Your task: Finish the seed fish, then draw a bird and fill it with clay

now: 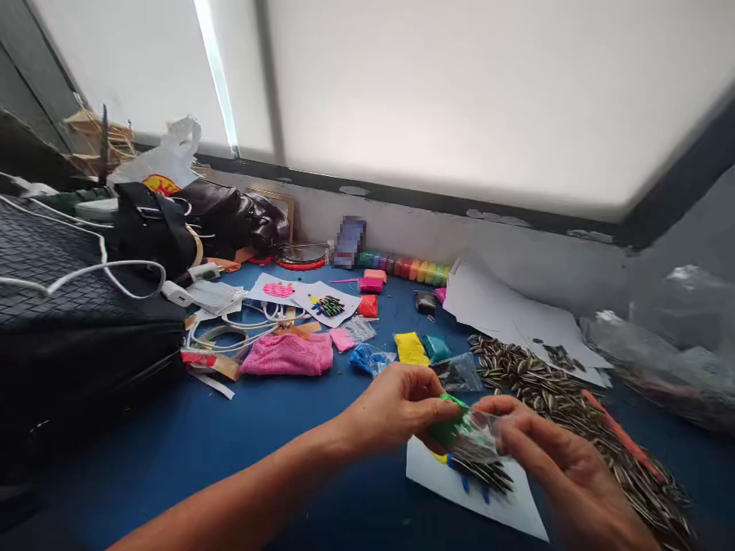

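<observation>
My left hand [396, 405] grips a small transparent packet of green clay [446, 432] between thumb and fingers. The fingers of my right hand [556, 463] are closed on the other end of its plastic wrapper [481, 438]. Below the packet lies a white sheet of paper [422, 468], partly hidden by my hands. On it sits a shape of striped sunflower seeds [485, 476] with yellow and blue bits. A large heap of sunflower seeds [545, 383] spreads beside my right hand. Yellow [410, 349] and teal clay packets [437, 348] lie just beyond my left hand.
A pink cloth [290, 354], white cables [230, 344] and a black bag [86, 329] are on the left. Two finished-looking paper cards [338, 302] lie farther back. Along the wall stand a phone [349, 241] and a row of colored clay tubs [407, 268]. Paper sheets [499, 310] lie at right.
</observation>
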Tool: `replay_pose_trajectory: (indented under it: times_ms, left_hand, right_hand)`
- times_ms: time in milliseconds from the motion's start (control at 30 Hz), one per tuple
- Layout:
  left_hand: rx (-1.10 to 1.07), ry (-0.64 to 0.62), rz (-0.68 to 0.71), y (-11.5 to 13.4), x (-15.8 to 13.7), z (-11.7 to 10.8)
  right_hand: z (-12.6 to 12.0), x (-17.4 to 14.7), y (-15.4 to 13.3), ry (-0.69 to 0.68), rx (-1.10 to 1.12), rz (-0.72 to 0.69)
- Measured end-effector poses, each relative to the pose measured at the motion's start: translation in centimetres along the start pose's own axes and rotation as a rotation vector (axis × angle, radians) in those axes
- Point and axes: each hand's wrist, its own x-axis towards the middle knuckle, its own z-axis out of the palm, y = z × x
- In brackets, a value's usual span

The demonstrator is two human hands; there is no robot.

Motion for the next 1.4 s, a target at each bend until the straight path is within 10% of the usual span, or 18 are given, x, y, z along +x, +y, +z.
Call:
replay_pose_trajectory:
  times_ms: [1400]
  left_hand:
    - [-0.004,-0.014,0.059,0.1,-0.1,-0.2]
  right_hand:
    - [-0.2,0.8,1.4,0.015,-0.09,-0.096]
